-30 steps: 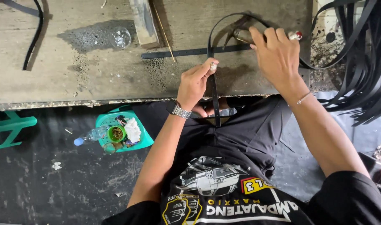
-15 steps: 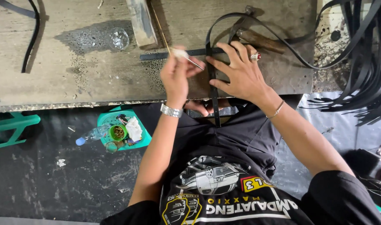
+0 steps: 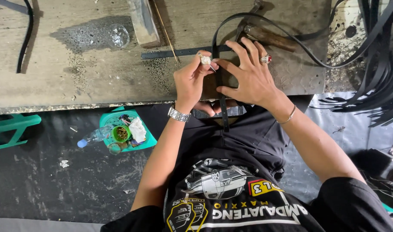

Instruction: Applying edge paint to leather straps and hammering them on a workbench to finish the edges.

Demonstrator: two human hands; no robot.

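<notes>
A worn grey wooden workbench (image 3: 76, 81) carries a long black leather strap (image 3: 224, 114) hanging over its near edge; the right hand (image 3: 248, 75) lies flat, fingers spread, pressing it, while the left hand (image 3: 192, 81) pinches a small pale tool (image 3: 205, 59) against the strap

strap (image 3: 224, 112): black
workbench (image 3: 76, 81): dull grey-brown, speckled with dark spots
ring stone (image 3: 269, 58): red
watch (image 3: 179, 114): silver
bracelet (image 3: 288, 117): silver
tray (image 3: 150, 138): bright green
stool (image 3: 9, 129): green
shirt (image 3: 248, 172): black, with white, yellow and red print
floor (image 3: 54, 189): dark grey, scuffed pale
</notes>
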